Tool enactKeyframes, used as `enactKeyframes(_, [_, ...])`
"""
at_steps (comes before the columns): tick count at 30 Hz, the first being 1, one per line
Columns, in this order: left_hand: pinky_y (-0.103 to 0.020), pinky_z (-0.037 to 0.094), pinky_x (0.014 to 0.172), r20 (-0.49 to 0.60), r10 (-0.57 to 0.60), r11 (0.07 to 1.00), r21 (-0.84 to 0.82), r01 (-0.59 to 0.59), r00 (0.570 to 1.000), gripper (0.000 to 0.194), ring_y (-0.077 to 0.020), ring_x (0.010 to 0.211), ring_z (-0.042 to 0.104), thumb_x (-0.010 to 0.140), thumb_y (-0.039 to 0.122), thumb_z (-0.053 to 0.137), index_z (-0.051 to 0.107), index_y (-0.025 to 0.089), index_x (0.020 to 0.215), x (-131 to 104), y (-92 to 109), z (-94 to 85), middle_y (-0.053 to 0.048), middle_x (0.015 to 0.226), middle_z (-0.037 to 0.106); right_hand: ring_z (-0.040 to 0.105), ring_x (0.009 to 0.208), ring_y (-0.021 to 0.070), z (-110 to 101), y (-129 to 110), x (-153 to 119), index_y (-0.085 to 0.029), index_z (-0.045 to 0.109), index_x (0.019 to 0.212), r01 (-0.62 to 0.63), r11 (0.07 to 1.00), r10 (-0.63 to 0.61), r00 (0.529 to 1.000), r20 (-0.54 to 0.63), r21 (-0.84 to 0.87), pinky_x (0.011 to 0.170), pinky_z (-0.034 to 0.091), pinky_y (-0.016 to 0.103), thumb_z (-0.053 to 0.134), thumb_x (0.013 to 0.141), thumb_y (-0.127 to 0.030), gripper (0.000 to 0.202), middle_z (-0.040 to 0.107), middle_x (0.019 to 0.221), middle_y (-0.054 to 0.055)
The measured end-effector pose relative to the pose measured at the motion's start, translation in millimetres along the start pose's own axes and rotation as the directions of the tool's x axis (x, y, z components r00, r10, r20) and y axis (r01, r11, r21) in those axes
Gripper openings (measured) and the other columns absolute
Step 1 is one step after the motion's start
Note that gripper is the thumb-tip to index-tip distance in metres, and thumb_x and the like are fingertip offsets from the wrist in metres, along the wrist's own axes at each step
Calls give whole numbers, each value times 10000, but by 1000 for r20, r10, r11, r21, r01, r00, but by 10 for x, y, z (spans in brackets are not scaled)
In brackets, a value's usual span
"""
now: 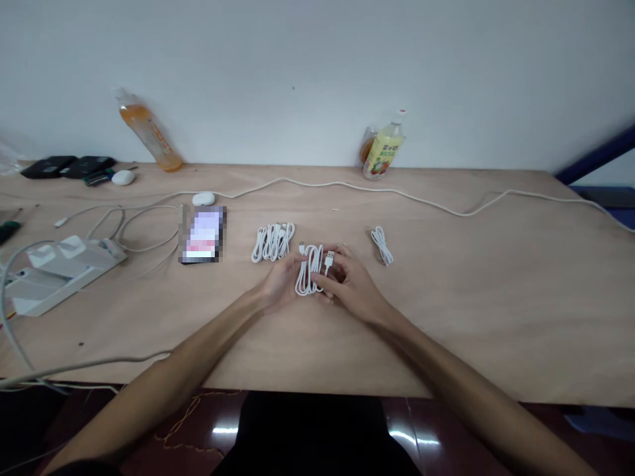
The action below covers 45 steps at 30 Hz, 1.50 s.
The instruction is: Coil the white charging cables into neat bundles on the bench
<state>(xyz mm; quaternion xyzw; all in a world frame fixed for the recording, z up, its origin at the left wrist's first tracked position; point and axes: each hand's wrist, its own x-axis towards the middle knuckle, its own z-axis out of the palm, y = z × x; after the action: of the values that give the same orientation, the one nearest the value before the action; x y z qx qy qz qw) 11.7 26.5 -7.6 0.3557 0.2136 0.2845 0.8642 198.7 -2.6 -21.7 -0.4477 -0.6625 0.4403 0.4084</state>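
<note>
Both hands meet at table centre, left hand and right hand pinching the coiled white USB cable between them, its long axis running twelve-to-six, plug at one o'clock.

A long plywood table stands against a plain pale wall; beneath its front edge the dark reddish floor glints with light, and a blue rail slants at far right
</note>
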Motion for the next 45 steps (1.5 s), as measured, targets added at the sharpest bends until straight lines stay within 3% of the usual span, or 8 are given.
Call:
enactKeyframes(8, [-236, 383, 446, -64, -41, 999, 23, 42, 997, 627, -157, 542, 531, 937, 433, 545, 676, 129, 1469, -78, 73, 69, -51, 811, 677, 635, 955, 269, 28, -67, -18, -246, 795, 1035, 39, 995, -38, 999, 16, -95, 844, 583, 438, 776, 969, -423, 190, 661, 983, 68])
enactKeyframes(14, [-215, 133, 413, -115, -14, 998, 58, 20, 993, 438, -89, 509, 411, 913, 502, 768, 777, 130, 1145, -81, 115, 181, 13, 717, 530, 643, 1005, 274, 15, -70, -4, -253, 806, 1071, 92, 992, -93, 996, -10, -92, 907, 541, 439, 709, 1016, -455, 230, 714, 1086, 82])
enactKeyframes(17, [-237, 137, 461, -205, 32, 989, 148, -1, 978, 283, -68, 547, 394, 837, 352, 898, 779, 148, 994, -98, 110, 215, 22, 742, 525, 664, 1048, 281, -14, -85, 4, -268, 806, 1129, 89, 996, -89, 996, 2, -30, 897, 547, 435, 671, 1036, -443, 240, 719, 1222, 98])
enactKeyframes(22, [-274, 128, 508, -186, 80, 974, 223, -37, 979, 365, -66, 557, 307, 887, 301, 870, 817, 178, 1226, -115, 106, 218, 34, 746, 500, 652, 1217, 315, -47, -79, 14, -302, 816, 1140, 89, 996, -89, 996, -10, 8, 987, 541, 459, 681, 1017, -430, 223, 732, 1294, 87])
enactKeyframes(26, [-275, 166, 525, -227, 107, 977, 203, -60, 968, 411, -86, 590, 375, 906, 334, 851, 825, 171, 1283, -97, 88, 190, 8, 763, 531, 668, 1077, 280, -61, -94, 18, -296, 812, 1155, 46, 999, -45, 998, -44, 19, 879, 539, 412, 690, 998, -435, 244, 744, 1286, 82])
enactKeyframes(34, [-250, 242, 542, -278, 141, 986, 125, -110, 950, 365, -102, 619, 469, 930, 257, 790, 836, 144, 1273, -71, 98, 153, -60, 830, 690, 649, 877, 230, -89, -134, 41, -265, 785, 950, -16, 992, 29, 994, -106, 121, 832, 513, 377, 725, 968, -487, 230, 748, 923, 30])
enactKeyframes(41, [-218, 348, 563, -189, 104, 994, 42, -98, 976, 378, -99, 617, 520, 981, 262, 774, 796, 135, 1337, -106, 105, 225, -73, 838, 732, 629, 749, 191, -51, -169, 52, -247, 738, 816, 15, 956, 32, 988, -152, 294, 775, 506, 356, 817, 906, -468, 252, 719, 737, -3])
enactKeyframes(45, [-225, 370, 539, -125, 54, 999, 4, -54, 991, 439, -118, 591, 529, 1026, 409, 727, 774, 113, 1347, -85, 72, 237, -97, 806, 743, 584, 641, 161, -25, -190, 41, -245, 715, 804, 28, 935, 27, 988, -150, 353, 710, 497, 341, 856, 891, -480, 288, 636, 636, -39])
